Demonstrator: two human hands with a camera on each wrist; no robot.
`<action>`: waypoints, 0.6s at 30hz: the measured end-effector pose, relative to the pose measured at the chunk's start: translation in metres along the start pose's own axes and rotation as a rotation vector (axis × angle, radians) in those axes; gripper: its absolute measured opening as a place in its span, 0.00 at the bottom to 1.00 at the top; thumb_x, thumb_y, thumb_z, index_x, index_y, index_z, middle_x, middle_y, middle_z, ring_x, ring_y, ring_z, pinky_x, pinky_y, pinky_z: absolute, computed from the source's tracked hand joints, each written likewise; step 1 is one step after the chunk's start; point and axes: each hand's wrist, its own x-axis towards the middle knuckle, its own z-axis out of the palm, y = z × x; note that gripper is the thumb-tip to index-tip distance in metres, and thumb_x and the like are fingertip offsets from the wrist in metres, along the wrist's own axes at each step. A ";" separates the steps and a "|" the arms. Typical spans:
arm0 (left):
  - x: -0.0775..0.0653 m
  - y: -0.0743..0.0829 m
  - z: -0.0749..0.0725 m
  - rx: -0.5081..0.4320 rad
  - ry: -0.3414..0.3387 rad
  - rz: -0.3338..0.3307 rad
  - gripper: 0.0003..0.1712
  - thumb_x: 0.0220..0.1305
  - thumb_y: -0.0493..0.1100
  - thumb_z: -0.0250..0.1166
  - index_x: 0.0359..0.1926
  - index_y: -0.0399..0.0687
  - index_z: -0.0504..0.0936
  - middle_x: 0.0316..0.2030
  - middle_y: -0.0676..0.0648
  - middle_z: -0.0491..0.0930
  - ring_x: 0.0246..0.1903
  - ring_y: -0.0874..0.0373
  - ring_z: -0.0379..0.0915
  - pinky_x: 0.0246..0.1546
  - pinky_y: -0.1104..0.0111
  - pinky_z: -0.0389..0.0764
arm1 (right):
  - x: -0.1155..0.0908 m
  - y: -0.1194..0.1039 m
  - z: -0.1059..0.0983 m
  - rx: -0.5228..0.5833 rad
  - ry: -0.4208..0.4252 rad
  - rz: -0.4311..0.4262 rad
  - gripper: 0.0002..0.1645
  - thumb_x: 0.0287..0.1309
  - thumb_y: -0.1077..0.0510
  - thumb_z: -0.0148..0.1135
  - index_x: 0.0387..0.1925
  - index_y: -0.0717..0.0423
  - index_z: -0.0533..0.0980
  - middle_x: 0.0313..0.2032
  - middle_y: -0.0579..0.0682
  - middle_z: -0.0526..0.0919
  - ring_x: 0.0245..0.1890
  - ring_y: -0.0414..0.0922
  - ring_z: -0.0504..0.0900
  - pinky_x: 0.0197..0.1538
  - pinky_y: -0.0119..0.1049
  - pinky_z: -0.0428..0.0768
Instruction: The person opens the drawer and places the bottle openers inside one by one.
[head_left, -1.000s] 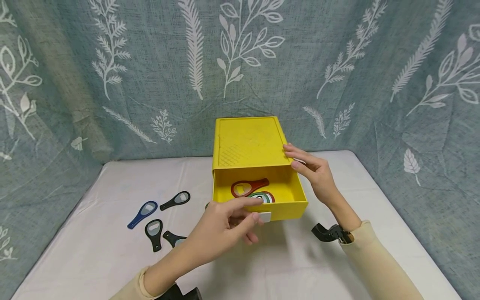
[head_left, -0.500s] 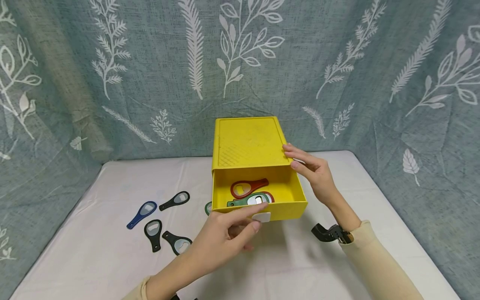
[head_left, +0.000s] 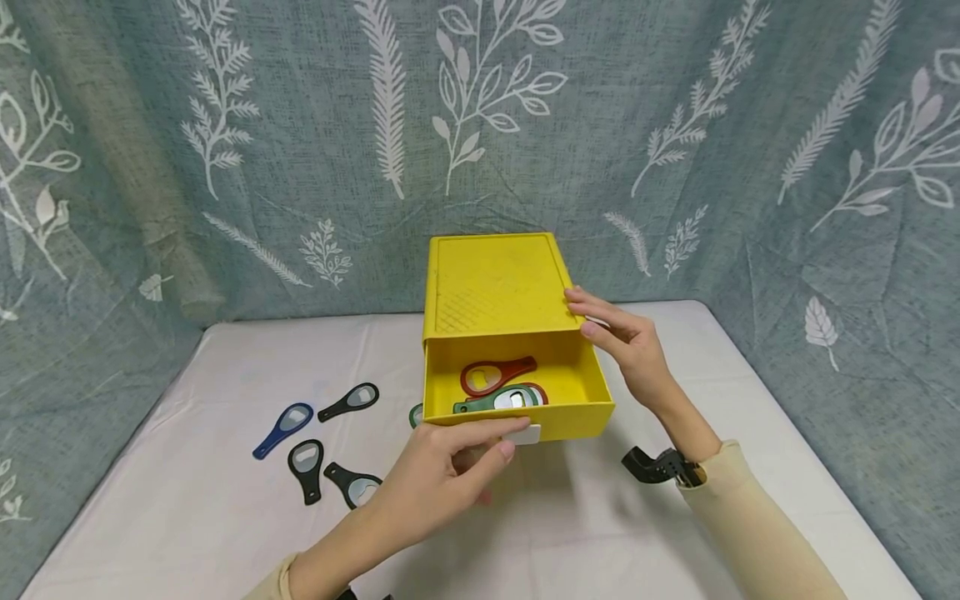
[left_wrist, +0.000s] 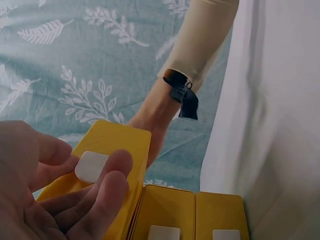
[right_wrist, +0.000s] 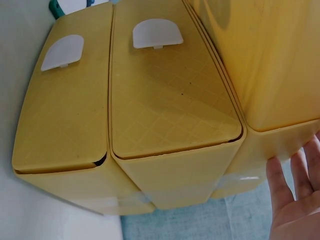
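In the head view my left hand (head_left: 442, 467) is at the front of the pulled-out yellow drawer (head_left: 581, 421), index finger and thumb on its white drawer handle (head_left: 529, 434). The left wrist view shows the fingers curled about that handle. My right hand (head_left: 633, 346) rests with extended fingers against the right edge of the yellow drawer cabinet (head_left: 498, 279). Inside the drawer lie a red bottle opener (head_left: 517, 367) and a green bottle opener (head_left: 480, 405). Under the green one, a red-rimmed opener is mostly hidden.
Left of the cabinet lie a blue bottle opener (head_left: 282, 430) and black bottle openers (head_left: 306, 468); another green opener (head_left: 416, 415) is partly hidden by the cabinet. Two closed drawers (right_wrist: 165, 100) sit below the pulled-out one. A patterned curtain (head_left: 300, 125) stands behind the table.
My left index finger has come down from above the drawer's front edge to the handle. The green bottle opener inside now shows more fully. The drawer and right hand have stayed put.
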 end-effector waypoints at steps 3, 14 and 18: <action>0.001 -0.001 0.000 0.002 0.008 0.013 0.15 0.71 0.47 0.62 0.56 0.66 0.83 0.23 0.58 0.77 0.16 0.63 0.76 0.15 0.68 0.75 | 0.000 -0.001 0.001 0.005 0.000 0.006 0.17 0.69 0.69 0.55 0.57 0.70 0.77 0.64 0.59 0.73 0.71 0.53 0.59 0.66 0.46 0.65; 0.006 -0.007 0.003 -0.048 0.068 0.095 0.18 0.66 0.37 0.66 0.53 0.61 0.86 0.23 0.57 0.77 0.14 0.64 0.75 0.15 0.69 0.76 | 0.000 0.000 0.000 0.012 0.010 0.008 0.17 0.69 0.70 0.54 0.57 0.70 0.76 0.63 0.59 0.73 0.70 0.54 0.60 0.66 0.46 0.66; 0.007 -0.008 0.003 -0.063 0.088 0.119 0.17 0.66 0.37 0.67 0.53 0.58 0.86 0.23 0.58 0.78 0.13 0.65 0.74 0.13 0.69 0.75 | 0.000 0.001 0.000 0.006 0.009 0.010 0.17 0.69 0.68 0.55 0.57 0.69 0.77 0.63 0.58 0.73 0.70 0.54 0.60 0.66 0.45 0.65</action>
